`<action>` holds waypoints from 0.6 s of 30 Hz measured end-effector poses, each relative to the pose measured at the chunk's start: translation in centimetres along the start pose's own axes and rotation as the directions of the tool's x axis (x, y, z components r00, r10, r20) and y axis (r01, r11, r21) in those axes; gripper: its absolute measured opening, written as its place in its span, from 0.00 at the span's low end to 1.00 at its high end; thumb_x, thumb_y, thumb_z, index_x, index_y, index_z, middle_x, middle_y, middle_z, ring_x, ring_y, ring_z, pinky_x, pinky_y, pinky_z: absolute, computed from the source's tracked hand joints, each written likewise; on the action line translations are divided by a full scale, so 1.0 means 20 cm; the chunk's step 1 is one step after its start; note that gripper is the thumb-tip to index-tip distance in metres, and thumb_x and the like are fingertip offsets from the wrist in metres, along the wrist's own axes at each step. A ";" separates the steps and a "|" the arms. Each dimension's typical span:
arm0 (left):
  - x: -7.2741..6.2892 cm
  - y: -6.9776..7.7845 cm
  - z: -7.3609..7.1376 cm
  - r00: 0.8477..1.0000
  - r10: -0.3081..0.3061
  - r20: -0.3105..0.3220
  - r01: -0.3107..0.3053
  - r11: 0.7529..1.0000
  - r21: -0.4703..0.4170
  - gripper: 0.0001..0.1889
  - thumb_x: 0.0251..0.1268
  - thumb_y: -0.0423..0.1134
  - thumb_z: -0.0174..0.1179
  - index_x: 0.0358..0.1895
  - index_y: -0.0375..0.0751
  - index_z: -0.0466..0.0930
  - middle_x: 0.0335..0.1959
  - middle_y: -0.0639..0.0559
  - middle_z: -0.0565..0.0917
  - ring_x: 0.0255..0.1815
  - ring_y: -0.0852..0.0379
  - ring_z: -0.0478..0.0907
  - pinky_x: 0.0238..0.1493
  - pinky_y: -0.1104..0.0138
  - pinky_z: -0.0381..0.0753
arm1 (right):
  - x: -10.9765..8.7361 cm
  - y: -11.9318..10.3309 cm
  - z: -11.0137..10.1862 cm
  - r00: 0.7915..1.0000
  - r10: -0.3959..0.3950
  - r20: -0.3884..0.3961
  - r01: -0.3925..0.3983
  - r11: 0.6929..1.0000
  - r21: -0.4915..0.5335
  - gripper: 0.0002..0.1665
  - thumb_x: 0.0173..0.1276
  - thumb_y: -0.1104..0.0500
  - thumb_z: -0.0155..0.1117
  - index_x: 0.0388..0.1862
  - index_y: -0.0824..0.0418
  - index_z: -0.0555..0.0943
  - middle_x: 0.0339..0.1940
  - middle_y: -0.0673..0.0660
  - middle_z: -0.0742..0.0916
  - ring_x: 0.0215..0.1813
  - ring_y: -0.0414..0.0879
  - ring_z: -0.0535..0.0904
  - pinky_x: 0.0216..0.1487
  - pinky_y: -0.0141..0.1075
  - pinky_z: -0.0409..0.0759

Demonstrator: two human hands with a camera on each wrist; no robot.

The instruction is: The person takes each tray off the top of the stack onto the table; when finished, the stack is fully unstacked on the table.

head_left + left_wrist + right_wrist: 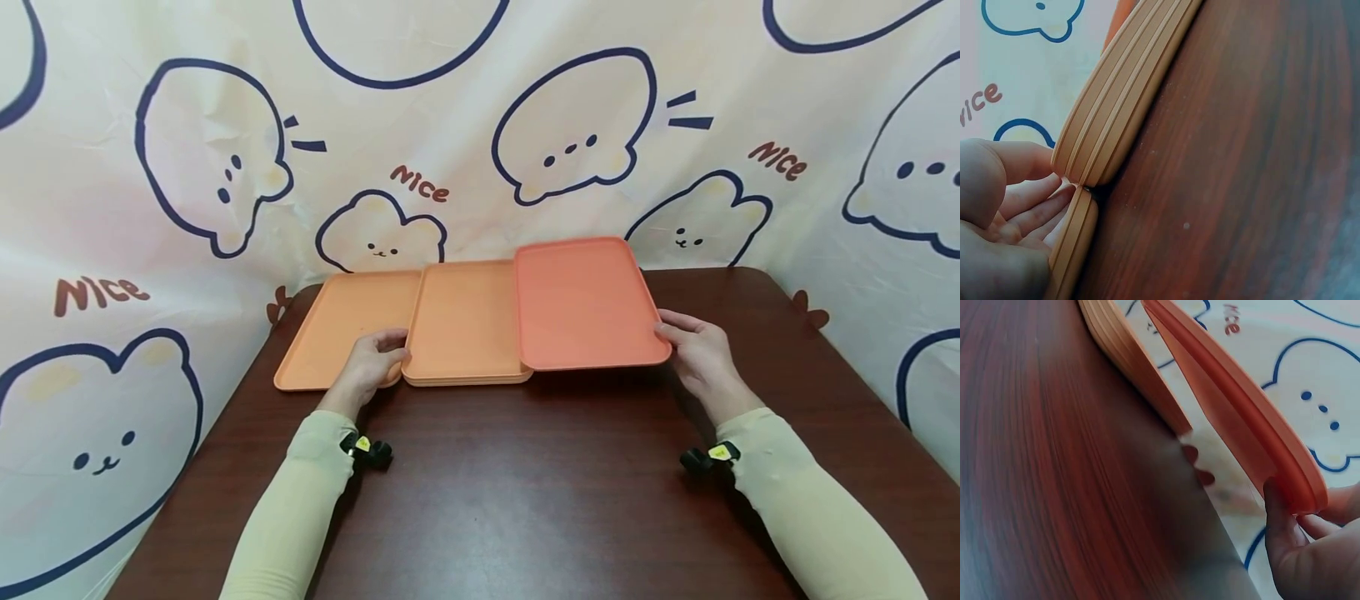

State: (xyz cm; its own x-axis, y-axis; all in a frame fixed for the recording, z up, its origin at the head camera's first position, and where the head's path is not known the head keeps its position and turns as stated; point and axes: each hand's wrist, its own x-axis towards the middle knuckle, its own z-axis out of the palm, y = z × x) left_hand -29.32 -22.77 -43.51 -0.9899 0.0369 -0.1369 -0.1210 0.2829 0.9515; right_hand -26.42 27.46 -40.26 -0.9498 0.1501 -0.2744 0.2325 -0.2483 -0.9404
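In the head view my right hand [703, 360] pinches the right edge of a coral-red tray [588, 304]. The tray is raised off the table, its left side overlapping a stack of light orange trays [468, 321] in the middle. The right wrist view shows the coral tray [1241, 406] tilted, with my fingers on both sides of its rim. My left hand [367, 367] rests thumb and fingertips against the left side of the middle stack, fingers relaxed. Under that hand lies another light orange tray group [330, 342], its edge [1072, 244] just beside the taller stack [1116, 100].
Everything stands toward the back of a dark brown wooden table [525, 483]. A cream cloth [465, 133] with bear drawings hangs behind and at both sides. A small black camera sits on each wrist.
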 end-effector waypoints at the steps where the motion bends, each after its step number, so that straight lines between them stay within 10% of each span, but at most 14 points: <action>1: 0.00 0.00 0.00 1.000 -0.001 0.000 0.001 1.000 0.003 0.28 0.80 0.30 0.57 0.80 0.30 0.68 0.80 0.32 0.71 0.80 0.42 0.68 0.61 0.74 0.73 | 0.00 0.00 -0.02 1.000 -0.004 -0.003 0.004 1.000 0.000 0.38 0.78 0.62 0.69 0.84 0.61 0.70 0.67 0.54 0.83 0.44 0.32 0.89 0.46 0.28 0.89; 11: -0.01 -0.01 -0.01 1.000 -0.001 0.000 0.001 1.000 0.018 0.28 0.80 0.30 0.57 0.80 0.30 0.68 0.80 0.31 0.71 0.78 0.43 0.69 0.58 0.77 0.73 | 0.02 0.01 -0.20 1.000 0.011 -0.026 -0.013 0.998 -0.068 0.39 0.81 0.60 0.66 0.86 0.59 0.66 0.83 0.57 0.72 0.45 0.29 0.87 0.46 0.26 0.88; 18: 0.00 0.00 -0.01 1.000 -0.004 0.006 0.004 1.000 0.027 0.28 0.81 0.31 0.57 0.80 0.31 0.68 0.80 0.32 0.71 0.78 0.44 0.69 0.60 0.74 0.74 | 0.04 0.04 -0.25 1.000 -0.006 0.006 0.007 0.990 -0.142 0.40 0.82 0.61 0.65 0.87 0.64 0.63 0.48 0.40 0.86 0.43 0.29 0.86 0.45 0.26 0.88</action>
State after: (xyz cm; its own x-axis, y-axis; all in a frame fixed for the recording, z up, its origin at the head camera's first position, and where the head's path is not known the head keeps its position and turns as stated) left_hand -29.26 -22.92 -43.44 -0.9889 0.0413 -0.1425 -0.1230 0.3092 0.9430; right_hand -26.05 32.21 -42.20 -0.9524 0.1455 -0.2678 0.2537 -0.1085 -0.9612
